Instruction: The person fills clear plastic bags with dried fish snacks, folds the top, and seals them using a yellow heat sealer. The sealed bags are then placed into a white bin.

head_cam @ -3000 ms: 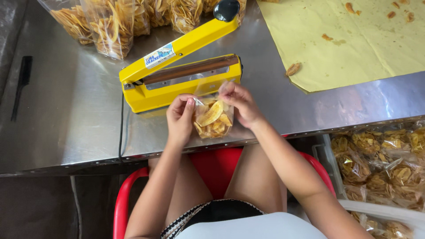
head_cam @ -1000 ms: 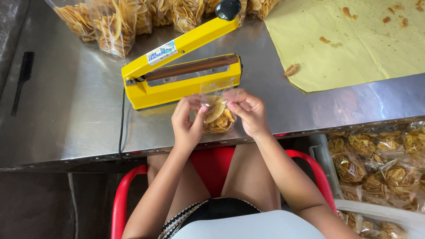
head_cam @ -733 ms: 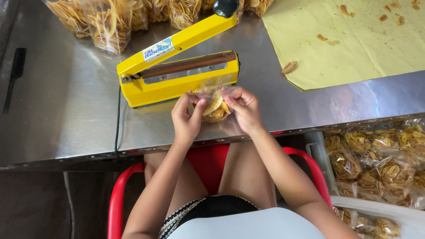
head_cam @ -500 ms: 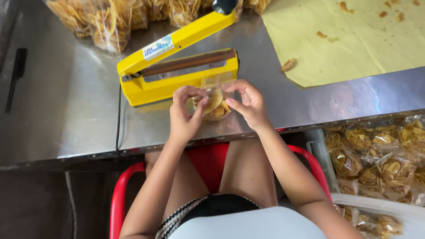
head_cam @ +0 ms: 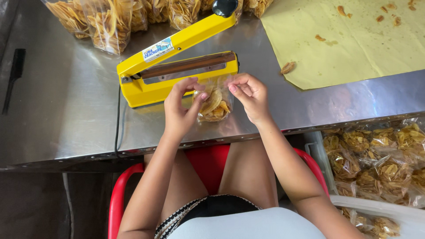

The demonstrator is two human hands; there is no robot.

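Both hands hold one small clear bag of chips (head_cam: 213, 105) just above the steel worktop (head_cam: 66, 110), at the near side of the yellow heat sealer (head_cam: 177, 73), whose arm stands raised. The left hand (head_cam: 179, 110) pinches the bag's upper left edge; the right hand (head_cam: 250, 95) pinches the upper right edge. Judged light, with thin slippery film and brittle contents, it is best held by the empty top margin. More filled bags (head_cam: 102, 22) lie far left.

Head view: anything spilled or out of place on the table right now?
One loose chip lies on the bare steel table, just off the yellow paper sheet's edge. More crumbs are scattered on the sheet. Otherwise nothing stands out.
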